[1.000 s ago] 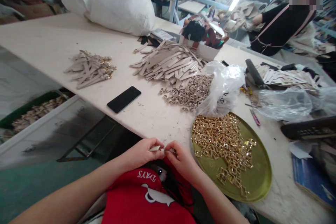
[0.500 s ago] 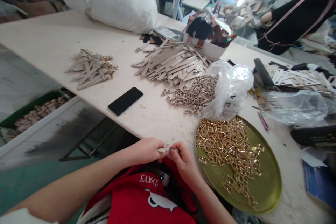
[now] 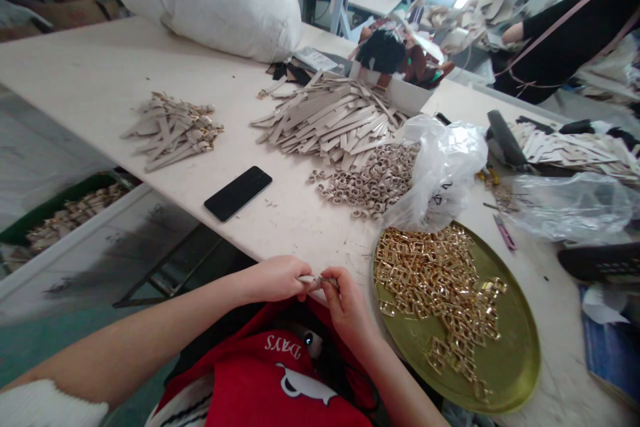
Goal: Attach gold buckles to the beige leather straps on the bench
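At the table's front edge, my left hand (image 3: 283, 279) is closed around a narrow beige strap (image 3: 307, 279), most of it hidden in the fist. The thumb and fingers of my right hand (image 3: 350, 307) pinch the strap's other end, where a small metallic-looking piece shows; its shape is too small to make out. Both hands are close together, above a red apron (image 3: 260, 380). Right of them, a round gold-coloured tray (image 3: 517, 347) bears a heap of gold buckles (image 3: 430, 267).
Beige straps (image 3: 330, 117) lie piled beyond the hands, beside small beige loops (image 3: 375, 180) and a plastic bag (image 3: 435, 167). A phone (image 3: 239, 193) and straps with buckles (image 3: 175, 127) lie left. A large white sack (image 3: 215, 0) stands behind. Another person (image 3: 565, 40) is far right.
Both hands have shifted slightly upward, still together on the strap. The right fingers have turned a little around its end. The view has moved slightly; the piles look unchanged.
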The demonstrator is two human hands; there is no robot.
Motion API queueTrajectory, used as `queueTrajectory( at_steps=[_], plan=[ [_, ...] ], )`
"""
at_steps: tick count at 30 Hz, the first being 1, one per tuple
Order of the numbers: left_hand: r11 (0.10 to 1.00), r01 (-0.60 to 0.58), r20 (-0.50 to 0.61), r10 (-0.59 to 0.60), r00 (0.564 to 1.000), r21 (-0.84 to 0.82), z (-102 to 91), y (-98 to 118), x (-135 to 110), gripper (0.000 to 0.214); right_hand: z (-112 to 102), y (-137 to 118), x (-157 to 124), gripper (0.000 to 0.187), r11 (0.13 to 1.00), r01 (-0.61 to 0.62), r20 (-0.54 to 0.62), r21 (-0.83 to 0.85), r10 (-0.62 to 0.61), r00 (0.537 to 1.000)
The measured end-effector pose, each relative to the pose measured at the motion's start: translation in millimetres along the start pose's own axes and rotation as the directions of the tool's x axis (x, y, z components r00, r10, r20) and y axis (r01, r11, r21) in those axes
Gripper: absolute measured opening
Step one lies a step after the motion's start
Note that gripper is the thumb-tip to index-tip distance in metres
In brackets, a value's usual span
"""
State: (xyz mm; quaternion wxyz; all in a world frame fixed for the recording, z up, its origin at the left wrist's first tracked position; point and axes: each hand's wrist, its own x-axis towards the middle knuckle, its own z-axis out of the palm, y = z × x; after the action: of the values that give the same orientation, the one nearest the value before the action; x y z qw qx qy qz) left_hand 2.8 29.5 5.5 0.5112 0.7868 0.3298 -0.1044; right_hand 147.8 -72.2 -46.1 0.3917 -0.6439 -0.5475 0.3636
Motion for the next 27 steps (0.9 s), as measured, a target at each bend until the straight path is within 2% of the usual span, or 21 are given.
queueTrajectory(
  at_steps=[5, 8, 12, 14, 18, 20, 23, 25, 27],
  plan=[
    [0.99, 0.033, -0.11, -0.019, 0.994, 0.134, 10.7, 1, 2, 0.021, 3, -3, 4, 0.014, 0.999, 0.044, 0.003, -0.03, -0.044, 0.999],
    [0.99, 0.002, -0.103, 0.013, 0.995, 0.143, 12.3, 0, 3, 0.022, 2, -5, 6, 0.016, 0.999, 0.037, 0.007, -0.037, -0.036, 0.999],
    [0.966, -0.022, -0.111, 0.052, 0.992, 0.258, -1.5, -2, 5, 0.039, -3, -5, 14, 0.02, 0.999, 0.038, 0.023, -0.032, -0.037, 0.999],
    [0.943, -0.023, -0.15, 0.077, 0.986, 0.331, -10.5, -3, 12, 0.04, -5, -4, 23, 0.022, 0.995, 0.067, 0.007, -0.072, -0.067, 0.998],
    [0.909, -0.082, -0.16, 0.16, 0.974, 0.409, -25.5, -3, 33, 0.039, -5, -3, 48, 0.023, 0.989, 0.088, -0.053, -0.123, -0.096, 0.994],
    [0.879, -0.084, -0.189, 0.193, 0.963, 0.47, -32.7, -3, 42, 0.038, -5, -3, 59, 0.024, 0.975, 0.047, -0.069, -0.218, -0.064, 0.996],
    [0.842, -0.001, -0.332, 0.214, 0.918, 0.539, -44.3, -5, 42, 0.033, -10, -5, 65, 0.027, 0.882, -0.023, -0.121, -0.471, -0.039, 0.992],
    [0.847, 0.07, -0.441, 0.203, 0.874, 0.527, -51.2, -7, 32, 0.032, -20, -6, 59, 0.03, 0.803, -0.02, -0.155, -0.595, -0.09, 0.984],
    [0.895, 0.085, -0.508, 0.167, 0.845, 0.437, -55.1, -9, 15, 0.033, -37, -4, 48, 0.029, 0.747, -0.012, -0.172, -0.665, -0.138, 0.975]
  ],
)
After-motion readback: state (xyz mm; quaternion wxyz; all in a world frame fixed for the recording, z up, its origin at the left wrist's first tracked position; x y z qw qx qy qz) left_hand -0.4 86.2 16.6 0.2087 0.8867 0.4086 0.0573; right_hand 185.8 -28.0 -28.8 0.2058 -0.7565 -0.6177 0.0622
